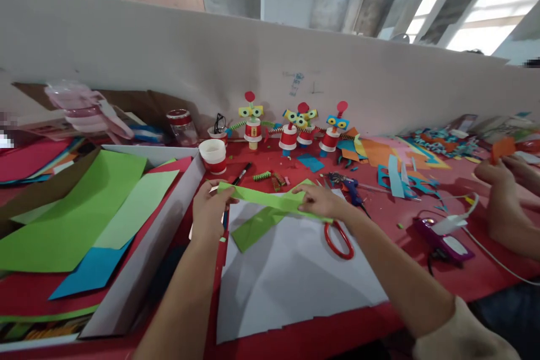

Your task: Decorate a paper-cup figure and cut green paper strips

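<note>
My left hand [210,209] pinches the left end of a long green paper strip [265,198]. My right hand [323,201] presses its fingers on the strip's right part, folding it. The strip is stretched between both hands just above a large white sheet [291,275] on the red table [476,275]. A second green paper piece [253,228] lies on the sheet under the strip. Red-handled scissors [338,241] rest on the sheet just below my right wrist.
Several paper-cup robot figures [295,129] stand along the back wall. A red-and-white cup [214,156], a black marker [241,173] and a blue glue gun [348,185] lie behind the strip. A box of coloured paper [76,219] sits left. Another person's hands [504,191] work at right.
</note>
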Motion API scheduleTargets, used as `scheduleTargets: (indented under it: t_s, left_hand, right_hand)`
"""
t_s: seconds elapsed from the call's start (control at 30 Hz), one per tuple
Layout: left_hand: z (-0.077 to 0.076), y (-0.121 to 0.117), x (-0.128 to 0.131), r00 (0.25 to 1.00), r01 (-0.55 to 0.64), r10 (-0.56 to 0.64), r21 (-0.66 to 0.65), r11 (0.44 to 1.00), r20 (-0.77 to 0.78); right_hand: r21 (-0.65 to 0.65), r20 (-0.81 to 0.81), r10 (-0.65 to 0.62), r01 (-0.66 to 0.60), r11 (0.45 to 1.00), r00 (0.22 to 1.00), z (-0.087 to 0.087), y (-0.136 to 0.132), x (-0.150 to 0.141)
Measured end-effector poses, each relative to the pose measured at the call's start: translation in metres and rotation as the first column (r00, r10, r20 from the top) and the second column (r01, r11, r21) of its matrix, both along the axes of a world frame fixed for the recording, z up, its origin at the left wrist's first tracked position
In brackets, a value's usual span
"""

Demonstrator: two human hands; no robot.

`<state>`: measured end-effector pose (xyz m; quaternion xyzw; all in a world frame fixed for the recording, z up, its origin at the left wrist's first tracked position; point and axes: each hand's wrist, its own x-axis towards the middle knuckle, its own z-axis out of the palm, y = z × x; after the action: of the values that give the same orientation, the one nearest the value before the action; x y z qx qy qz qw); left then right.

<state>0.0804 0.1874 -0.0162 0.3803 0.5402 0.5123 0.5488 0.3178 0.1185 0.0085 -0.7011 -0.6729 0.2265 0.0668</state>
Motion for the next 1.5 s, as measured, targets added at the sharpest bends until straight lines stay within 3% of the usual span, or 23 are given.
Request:
scheduleTargets:
  t_s: [0.1, 0.2, 0.37, 0.5, 0.57, 0.7, 0.87, 1.13, 1.33, 1.5]
  left_hand:
    - [-0.008, 0.001, 0.0, 0.972, 0.119, -0.117, -0.002, 0.993, -0.202]
    - [-0.016, 0.003, -0.001, 0.89, 0.245, -0.253, -0.069, 0.967, -0.379]
    - [-0.022, 0.008, -0.006, 0.733, 0.328, -0.378, -0.193, 0.925, -0.565]
    - [-0.017, 0.001, -0.005, 0.614, 0.381, -0.369, -0.148, 0.913, -0.698]
    - [-0.013, -0.008, 0.0, 0.504, 0.436, -0.321, -0.084, 0.896, -0.802]
    - [-0.008, -0.029, 0.015, 0.191, 0.552, -0.215, -0.076, 0.83, -0.958]
    - [-0.007, -0.039, 0.027, 0.025, 0.642, -0.284, -0.202, 0.74, -0.958]
    - [-0.01, -0.035, 0.027, -0.006, 0.621, -0.238, -0.19, 0.76, -0.971]
    - [-0.019, -0.034, 0.03, 0.08, 0.629, -0.149, -0.066, 0.775, -0.986]
    - [-0.023, -0.034, 0.03, 0.166, 0.635, -0.108, 0.023, 0.772, -0.98]
  right_hand:
    - [0.033, 0.072, -0.043, 0.04, 0.999, 0.996, 0.008, 0.005, 0.023]
    - [0.148, 0.186, -0.178, 0.152, 0.977, 0.966, 0.01, -0.018, 0.034]
    - [0.173, 0.233, -0.304, 0.269, 0.948, 0.924, -0.014, -0.089, 0.036]
    - [0.205, 0.233, -0.311, 0.266, 0.942, 0.921, -0.032, -0.117, 0.03]
    - [0.242, 0.253, -0.34, 0.281, 0.929, 0.906, -0.033, -0.118, 0.026]
    - [0.29, 0.321, -0.413, 0.327, 0.9, 0.852, -0.03, -0.115, 0.024]
    - [0.25, 0.3, -0.419, 0.353, 0.902, 0.857, -0.03, -0.117, 0.027]
    - [0.282, 0.277, -0.417, 0.342, 0.896, 0.866, -0.04, -0.114, 0.03]
    - [0.333, 0.234, -0.422, 0.336, 0.881, 0.876, -0.052, -0.117, 0.036]
    - [0.332, 0.344, -0.425, 0.315, 0.889, 0.837, -0.041, -0.117, 0.028]
